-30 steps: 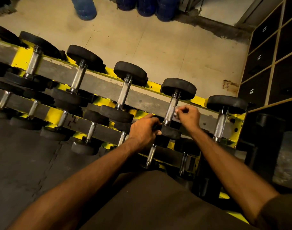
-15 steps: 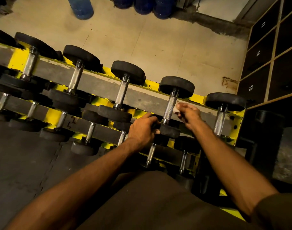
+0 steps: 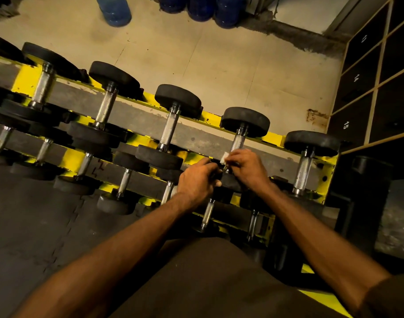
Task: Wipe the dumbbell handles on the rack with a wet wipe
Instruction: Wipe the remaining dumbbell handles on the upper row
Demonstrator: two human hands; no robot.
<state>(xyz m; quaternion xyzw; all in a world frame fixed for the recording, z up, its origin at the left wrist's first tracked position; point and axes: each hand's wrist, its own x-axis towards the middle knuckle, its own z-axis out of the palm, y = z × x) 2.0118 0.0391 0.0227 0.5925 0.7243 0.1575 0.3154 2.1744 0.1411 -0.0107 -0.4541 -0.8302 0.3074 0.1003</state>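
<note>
Several dumbbells (image 3: 171, 129) on yellow rack (image 3: 26, 79), beige floor (image 3: 219, 65) behind, lockers (image 3: 357, 76) right. Right hand (image 3: 249, 167) pinches wipe (image 3: 225, 156) on handle (image 3: 239, 141), slid down toward disc (image 3: 231, 183) since 0.5 s ago; left hand (image 3: 196, 180) still grips disc.

**Tally at the rack (image 3: 26, 81)**

Top tier, dumbbell (image 3: 170, 129) with whole handle in view: five.
Lower tiers, further chrome handles (image 3: 125, 182) showing: seven.
Blue water jugs (image 3: 115, 10) on far floor, cut by the frame edge: four.
Hands: two, left hand (image 3: 196, 180), right hand (image 3: 249, 166).
Wet wipe (image 3: 225, 157): one.
</note>
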